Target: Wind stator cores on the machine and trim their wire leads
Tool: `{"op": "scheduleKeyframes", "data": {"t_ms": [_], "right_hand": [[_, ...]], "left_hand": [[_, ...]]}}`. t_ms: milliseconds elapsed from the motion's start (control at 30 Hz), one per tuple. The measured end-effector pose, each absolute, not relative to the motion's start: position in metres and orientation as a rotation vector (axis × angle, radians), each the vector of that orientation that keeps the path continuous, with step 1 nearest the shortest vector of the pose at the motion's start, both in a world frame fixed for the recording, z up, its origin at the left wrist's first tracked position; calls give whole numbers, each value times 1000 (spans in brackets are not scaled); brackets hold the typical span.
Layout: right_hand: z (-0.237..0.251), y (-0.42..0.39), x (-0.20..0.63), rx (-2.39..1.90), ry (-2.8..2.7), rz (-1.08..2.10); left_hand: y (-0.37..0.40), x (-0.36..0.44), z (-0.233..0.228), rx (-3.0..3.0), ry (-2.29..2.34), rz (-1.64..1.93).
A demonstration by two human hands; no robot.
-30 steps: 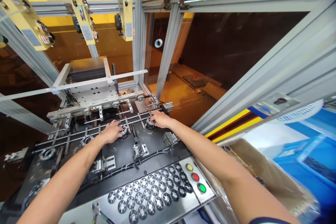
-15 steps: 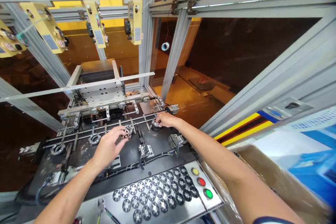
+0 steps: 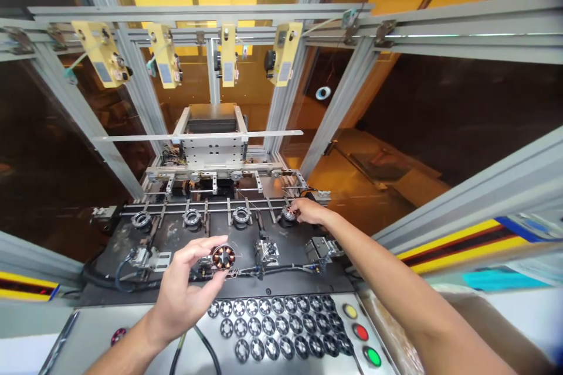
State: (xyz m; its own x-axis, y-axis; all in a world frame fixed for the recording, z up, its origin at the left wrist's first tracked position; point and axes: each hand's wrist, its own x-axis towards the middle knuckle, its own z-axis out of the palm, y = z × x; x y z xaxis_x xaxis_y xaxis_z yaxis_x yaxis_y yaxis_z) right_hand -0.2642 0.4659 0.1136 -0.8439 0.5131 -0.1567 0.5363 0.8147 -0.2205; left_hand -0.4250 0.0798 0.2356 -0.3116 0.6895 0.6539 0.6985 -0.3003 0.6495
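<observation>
Between the thumb and fingers of my left hand (image 3: 189,284) is a copper-wound motor stator (image 3: 224,258), its round face toward me and fine wire ends sticking out. It is held above the black machine bed, apart from the fixtures. My right hand (image 3: 308,211) reaches to the rightmost round fixture (image 3: 288,222), fingers closed at its top, where a little copper winding shows; the fingertips are partly hidden. To the left, three ring-shaped metal fixtures (image 3: 241,218) stand in a row with open centres.
In front, a metal panel carries rows of black unwound stator cores (image 3: 281,325) and yellow, red and green buttons (image 3: 360,333). Cutters with green-and-black handles (image 3: 193,337) lie partly behind my left forearm. Yellow wire tensioners (image 3: 227,55) hang above; a horizontal bar (image 3: 206,136) crosses behind.
My left hand has lifted the stator off a fixture and drawn it back toward me, turning its face up. My right hand stays at the rightmost fixture. The view has swung left.
</observation>
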Motion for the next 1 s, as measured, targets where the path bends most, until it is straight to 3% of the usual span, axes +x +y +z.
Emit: {"op": "scheduleKeyframes", "data": {"t_ms": [200,367,467,600,767,867,1000], "right_hand": [[130,462,-263,792,2855,-442],[152,423,-242,716,2996,-552],[156,343,-237,501,3114,-737],[132,182,-261,-132,3055,-1209],[62,32,-329,-442,2919,-992],[33,2,-355,-400,2938,-877],[28,1,-353,-376,2964,-820]], "left_hand": [[48,-420,235,-1709,-1875,-1742],[-41,-422,168,-1118,-2347,-1591],[-114,-421,105,-724,-2680,-1292],[-179,-426,41,-504,-2794,-1138],[-194,-438,10,-441,-2830,-1014],[-202,-442,11,-511,-2838,-984],[-231,-467,25,-475,-2789,-895]]}}
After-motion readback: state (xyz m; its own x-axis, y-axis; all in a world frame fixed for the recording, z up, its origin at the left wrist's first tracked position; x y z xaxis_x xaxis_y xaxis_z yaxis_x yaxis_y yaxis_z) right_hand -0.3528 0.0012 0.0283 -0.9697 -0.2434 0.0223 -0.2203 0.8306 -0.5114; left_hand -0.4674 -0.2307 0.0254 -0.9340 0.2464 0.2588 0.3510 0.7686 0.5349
